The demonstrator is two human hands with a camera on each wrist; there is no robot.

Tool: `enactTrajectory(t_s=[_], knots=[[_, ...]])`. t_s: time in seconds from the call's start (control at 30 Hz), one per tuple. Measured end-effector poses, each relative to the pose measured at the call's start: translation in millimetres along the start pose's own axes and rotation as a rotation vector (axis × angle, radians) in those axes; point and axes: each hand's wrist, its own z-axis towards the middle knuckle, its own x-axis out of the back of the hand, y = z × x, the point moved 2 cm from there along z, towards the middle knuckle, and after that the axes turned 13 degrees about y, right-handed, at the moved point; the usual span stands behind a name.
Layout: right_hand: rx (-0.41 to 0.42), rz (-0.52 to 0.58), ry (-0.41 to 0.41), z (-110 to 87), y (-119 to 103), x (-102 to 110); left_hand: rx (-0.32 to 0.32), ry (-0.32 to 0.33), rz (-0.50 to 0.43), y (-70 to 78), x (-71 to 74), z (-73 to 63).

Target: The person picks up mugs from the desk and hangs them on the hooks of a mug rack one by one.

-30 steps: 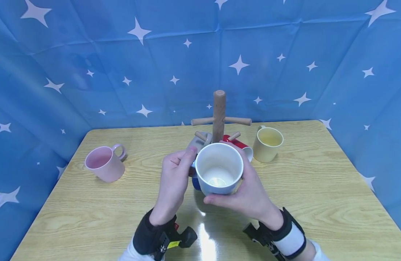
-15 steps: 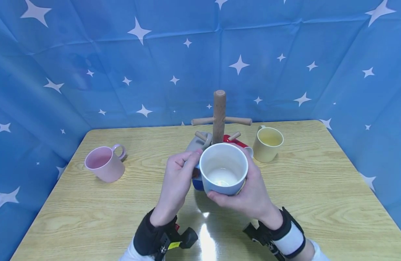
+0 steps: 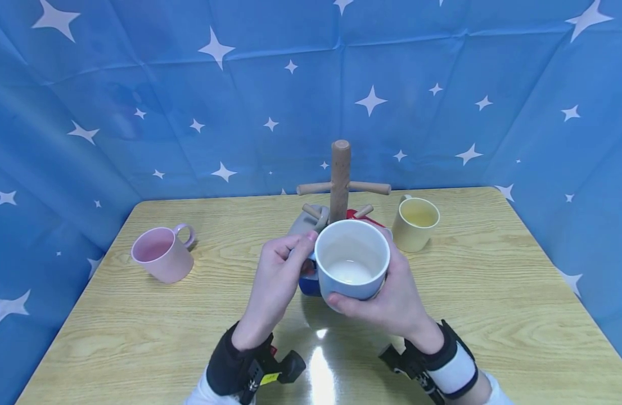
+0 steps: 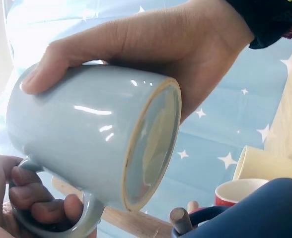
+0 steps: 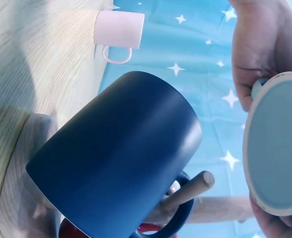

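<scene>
A light blue mug [image 3: 352, 260], its white inside turned up toward the head camera, is held by both hands in front of a wooden mug tree [image 3: 340, 180]. My left hand [image 3: 279, 270] holds its handle [image 4: 89, 218], with fingers curled through the loop in the left wrist view. Around the far side of the body my right hand [image 3: 387, 292] grips it, thumb at the front. A navy mug [image 5: 121, 148] hangs by its handle on a lower peg, mostly hidden behind the blue mug in the head view. Grey [image 3: 306, 222] and red [image 3: 352, 215] mugs are at the tree's lower pegs.
A pink mug [image 3: 164, 256] stands on the wooden table [image 3: 113, 326] at the left. Just right of the tree stands a pale yellow mug [image 3: 414, 225]. Two upper pegs [image 3: 369, 187] stick out sideways. A blue star-patterned cloth [image 3: 260, 84] hangs behind the table.
Both hands have shifted the light blue mug a little to the right, and more of the navy mug shows. The tree and the other mugs have stayed put.
</scene>
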Motion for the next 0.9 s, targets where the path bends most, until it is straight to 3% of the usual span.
enactTrajectory(t_s=[0.4,0.73,0.9], knots=[[0.021,0.048,0.012,1.7,-0.4,9.0,-0.206,-0.025,0.085,0.9,-1.4,0.9],[0.008,0.048,0.070,2.5,-0.8,17.6,-0.225,0.004,0.084,2.0,-0.3,1.6],[-0.003,0.078,0.117,3.7,-0.7,25.6,-0.246,0.097,0.047,4.7,2.5,2.5]])
